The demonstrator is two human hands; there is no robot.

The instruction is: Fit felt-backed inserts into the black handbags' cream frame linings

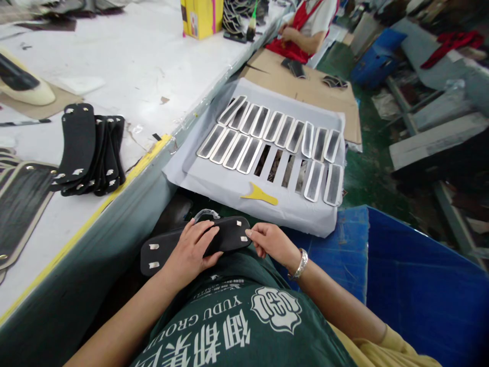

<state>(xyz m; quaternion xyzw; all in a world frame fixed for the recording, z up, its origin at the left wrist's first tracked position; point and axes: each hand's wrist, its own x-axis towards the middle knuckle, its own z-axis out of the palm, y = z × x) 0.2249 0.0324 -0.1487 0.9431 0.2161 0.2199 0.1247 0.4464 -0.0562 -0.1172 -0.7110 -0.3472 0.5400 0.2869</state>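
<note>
One long black leather strap piece [229, 235], bearing four small silvery tabs, two at each end, lies across the person's lap, just below the grey tray [290, 214] that serves as landmark; the left hand [193, 250] lies flat on the strap's middle with fingers spread and pressing, not curled round it; the right hand [269, 242] pinches the strap's right end between thumb and fingertips, with one silver wristband [300, 264] on its wrist; on the grey tray lie silver-edged dark rectangular strips [250, 154] in two rows, about ten in the upper row and about six in the lower, where four open slots [280, 168] break the row; one yellow plastic scraper [261, 195] rests on the tray's near edge; left of the tray, on the white desk [145, 66], stands one fanned stack of black strap pieces [91, 148], too overlapped to count; beyond the tray lies one brown cardboard sheet [305, 89], and past it another person in a red apron [301, 30] sits; right of the tray stands one blue plastic bin [412, 285]; one yellow box [201, 18] stands on the desk's far side
</note>
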